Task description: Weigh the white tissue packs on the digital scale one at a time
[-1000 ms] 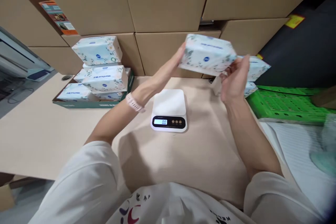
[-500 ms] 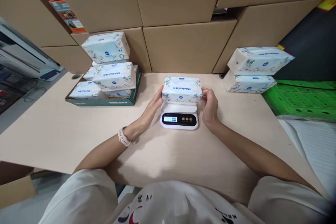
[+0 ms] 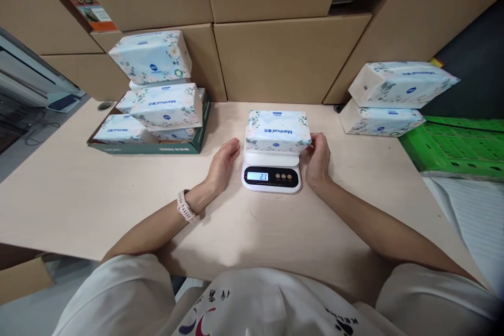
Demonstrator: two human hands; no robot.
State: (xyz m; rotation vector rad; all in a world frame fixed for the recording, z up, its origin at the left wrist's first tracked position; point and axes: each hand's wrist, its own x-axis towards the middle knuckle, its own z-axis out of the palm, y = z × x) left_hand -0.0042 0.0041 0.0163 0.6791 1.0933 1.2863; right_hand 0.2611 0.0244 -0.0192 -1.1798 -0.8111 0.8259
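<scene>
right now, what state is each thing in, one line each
tissue pack, resting on the scale
scale, switched on, display lit
left hand, open, apart from the pack
right hand, curled at the pack's right end
dark green tray, packs piled above its rim
two packs at right, stacked
wristband, worn on left wrist

Left hand (image 3: pixel 223 165) comes off the tissue pack (image 3: pixel 277 131), and the scale display (image 3: pixel 257 176) (zeros before) jumps to new digits!
</scene>
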